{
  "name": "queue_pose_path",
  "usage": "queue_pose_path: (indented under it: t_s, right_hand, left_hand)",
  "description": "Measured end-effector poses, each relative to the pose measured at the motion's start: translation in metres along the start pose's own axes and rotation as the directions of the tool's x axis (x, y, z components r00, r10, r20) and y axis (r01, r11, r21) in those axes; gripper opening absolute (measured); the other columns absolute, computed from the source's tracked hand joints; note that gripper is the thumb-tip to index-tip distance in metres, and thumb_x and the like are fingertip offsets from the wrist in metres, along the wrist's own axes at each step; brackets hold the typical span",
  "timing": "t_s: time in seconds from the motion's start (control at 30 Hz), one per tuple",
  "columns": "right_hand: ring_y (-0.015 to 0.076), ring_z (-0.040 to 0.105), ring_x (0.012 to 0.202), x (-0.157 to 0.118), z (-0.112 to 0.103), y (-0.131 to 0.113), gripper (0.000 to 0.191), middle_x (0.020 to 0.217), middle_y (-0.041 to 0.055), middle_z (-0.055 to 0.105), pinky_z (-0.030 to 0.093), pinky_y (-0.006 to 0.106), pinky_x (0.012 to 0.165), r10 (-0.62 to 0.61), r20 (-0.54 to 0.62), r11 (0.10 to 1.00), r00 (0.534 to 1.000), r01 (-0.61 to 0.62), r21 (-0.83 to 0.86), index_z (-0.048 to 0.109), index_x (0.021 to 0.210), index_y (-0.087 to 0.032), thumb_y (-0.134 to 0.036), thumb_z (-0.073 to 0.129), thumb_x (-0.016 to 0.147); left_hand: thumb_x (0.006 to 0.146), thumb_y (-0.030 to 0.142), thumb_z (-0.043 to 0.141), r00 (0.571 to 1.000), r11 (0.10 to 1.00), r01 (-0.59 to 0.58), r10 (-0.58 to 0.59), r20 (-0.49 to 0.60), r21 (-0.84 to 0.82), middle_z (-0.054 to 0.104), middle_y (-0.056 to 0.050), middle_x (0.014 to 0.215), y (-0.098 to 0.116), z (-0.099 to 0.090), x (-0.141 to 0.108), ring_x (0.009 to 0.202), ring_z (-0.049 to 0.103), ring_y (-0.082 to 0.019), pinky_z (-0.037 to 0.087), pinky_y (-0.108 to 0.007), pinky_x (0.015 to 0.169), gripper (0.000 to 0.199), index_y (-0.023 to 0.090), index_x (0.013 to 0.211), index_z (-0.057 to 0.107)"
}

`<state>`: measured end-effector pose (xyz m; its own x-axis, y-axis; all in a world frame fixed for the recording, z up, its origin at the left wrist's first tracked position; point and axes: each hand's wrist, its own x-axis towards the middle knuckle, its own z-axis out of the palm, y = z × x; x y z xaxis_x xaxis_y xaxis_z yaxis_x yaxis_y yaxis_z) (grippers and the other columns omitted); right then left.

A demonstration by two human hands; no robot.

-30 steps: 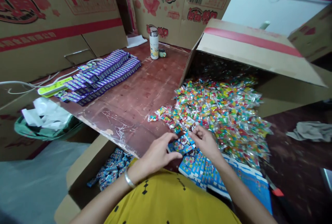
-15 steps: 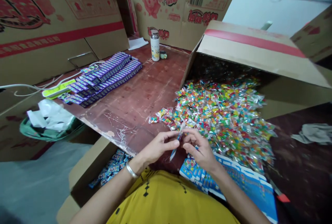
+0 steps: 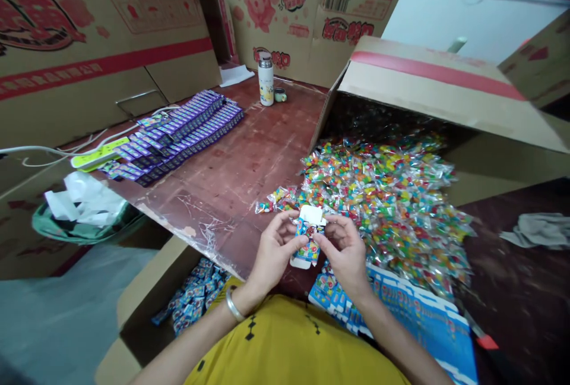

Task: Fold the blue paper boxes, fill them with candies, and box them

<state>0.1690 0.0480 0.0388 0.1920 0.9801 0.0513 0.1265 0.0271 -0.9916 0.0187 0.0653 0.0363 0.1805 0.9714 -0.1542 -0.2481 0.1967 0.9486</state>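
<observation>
Between both hands is a small printed candy box (image 3: 307,239), blue with colourful pictures, its white end flaps standing out at top and bottom. My left hand (image 3: 276,251) grips its left side, thumb on the front. From the right, my right hand (image 3: 342,248) pinches the other edge, thumb also on the printed face. Just beyond and to the right spreads a heap of clear candy packets (image 3: 383,201) filled with colourful sweets. Below my right forearm lie overlapping flat blue cartons (image 3: 414,314).
A large cardboard box (image 3: 431,76) lies open behind the packets. Rows of purple boxes (image 3: 178,135) stand at the left, near a white flask (image 3: 266,79). An open carton of small blue boxes (image 3: 196,296) sits below the table edge. A grey cloth (image 3: 538,230) lies right.
The small box was flat and edge-on between my fingers; now its printed face is turned toward me with the flaps showing. My hands have moved slightly apart around it.
</observation>
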Motion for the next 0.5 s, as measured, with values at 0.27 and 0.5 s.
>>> queue_pose_path:
  t_s: [0.27,0.5]
  right_hand:
    - [0.0165,0.058,0.071,-0.0033,0.0027,0.0098,0.011,0.08,0.0012,0.063,0.047,0.028,0.066,-0.102,-0.03,0.991,0.994,0.099,-0.088,0.065,0.093,-0.021,-0.028,0.064,0.085]
    - [0.0201,0.061,0.091,0.0047,-0.0005,0.0051,0.009,0.099,0.0042,0.062,0.048,0.032,0.078,-0.093,0.024,0.994,0.995,0.091,0.057,0.058,0.084,-0.022,-0.026,0.066,0.082]
  left_hand:
    - [0.081,0.022,0.066,0.977,0.986,-0.062,0.028,0.211,0.153,0.063,-0.003,0.099,0.0097,-0.0049,-0.003,0.087,0.058,-0.017,0.047,-0.026,0.078,0.032,0.02,0.112,0.06]
    - [0.077,0.015,0.068,0.978,0.997,-0.046,0.031,0.204,0.07,0.057,-0.001,0.097,0.004,-0.0039,-0.0003,0.09,0.056,-0.015,0.045,-0.023,0.075,0.03,0.02,0.1,0.051]
